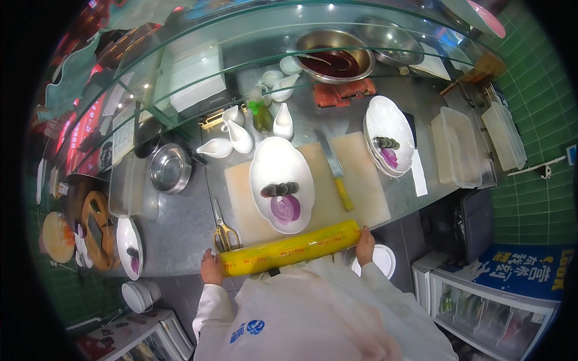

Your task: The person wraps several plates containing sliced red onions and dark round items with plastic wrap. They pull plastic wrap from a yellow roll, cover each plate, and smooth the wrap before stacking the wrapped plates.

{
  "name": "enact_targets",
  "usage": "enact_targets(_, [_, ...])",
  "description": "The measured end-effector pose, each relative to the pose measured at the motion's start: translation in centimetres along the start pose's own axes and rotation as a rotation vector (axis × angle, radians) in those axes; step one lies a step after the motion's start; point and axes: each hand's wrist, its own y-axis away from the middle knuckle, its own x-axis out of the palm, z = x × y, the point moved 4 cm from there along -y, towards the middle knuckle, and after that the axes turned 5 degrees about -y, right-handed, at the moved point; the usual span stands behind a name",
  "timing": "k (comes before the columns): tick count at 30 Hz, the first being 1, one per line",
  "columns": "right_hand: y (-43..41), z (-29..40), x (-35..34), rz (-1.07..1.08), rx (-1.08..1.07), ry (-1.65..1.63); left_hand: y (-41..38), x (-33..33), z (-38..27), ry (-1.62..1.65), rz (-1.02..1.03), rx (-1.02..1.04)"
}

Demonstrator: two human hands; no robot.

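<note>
A thick yellow roll of plastic film (291, 247) lies across my front at the counter's near edge. My left hand (212, 268) grips its left end, and my right hand (365, 247) has hold of the right end. Just beyond the roll, a white scalloped oval plate (280, 158) rests on a pale cutting board (361, 180). Dark round slices (281, 189) and sliced purple onion (286, 210) sit on the plate's near half. To its right lies a knife with a yellow handle (343, 194). Scissors with gold-coloured handles (226, 235) are close to my left hand.
Stacked oval plates (388, 122) stand right of the board, near a clear plastic bin (456, 146). White pouring jugs (239, 135) and a steel bowl of dark red liquid (334, 61) are behind. Stacked steel bowls (170, 168) and another plate (129, 243) are left. A glass shelf spans the back.
</note>
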Motion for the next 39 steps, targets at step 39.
enact_targets(39, [1.3,-1.8,-0.6,-0.037,-0.085,0.225,1.5,6.7,-16.7,0.222,0.514,0.421])
